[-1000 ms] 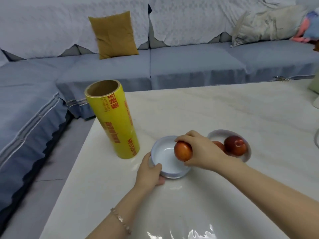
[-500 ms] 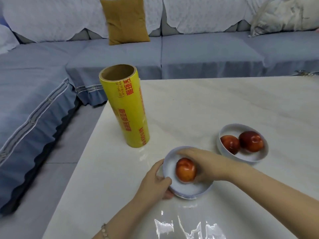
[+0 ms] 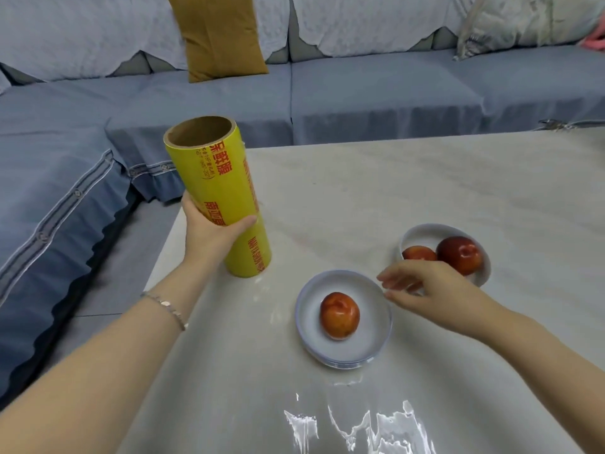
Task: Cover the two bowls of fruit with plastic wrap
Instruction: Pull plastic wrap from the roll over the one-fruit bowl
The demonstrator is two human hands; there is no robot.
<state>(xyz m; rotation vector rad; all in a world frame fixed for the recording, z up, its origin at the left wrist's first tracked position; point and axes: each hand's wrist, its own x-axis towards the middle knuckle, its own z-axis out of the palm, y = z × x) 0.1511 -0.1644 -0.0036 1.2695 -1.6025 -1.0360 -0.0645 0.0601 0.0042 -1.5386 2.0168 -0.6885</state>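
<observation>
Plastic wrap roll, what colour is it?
The roll is yellow with red lettering, seen best in the head view.

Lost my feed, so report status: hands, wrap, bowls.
Left hand grips upright wrap roll. Right hand open, empty, between near bowl and far bowl. Both uncovered. Nothing blocking.

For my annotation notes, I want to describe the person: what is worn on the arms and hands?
No sleeves and no gloves show on either arm. The left hand has a thin chain bracelet with small beads at its wrist. The right hand and its wrist show nothing worn.
</observation>
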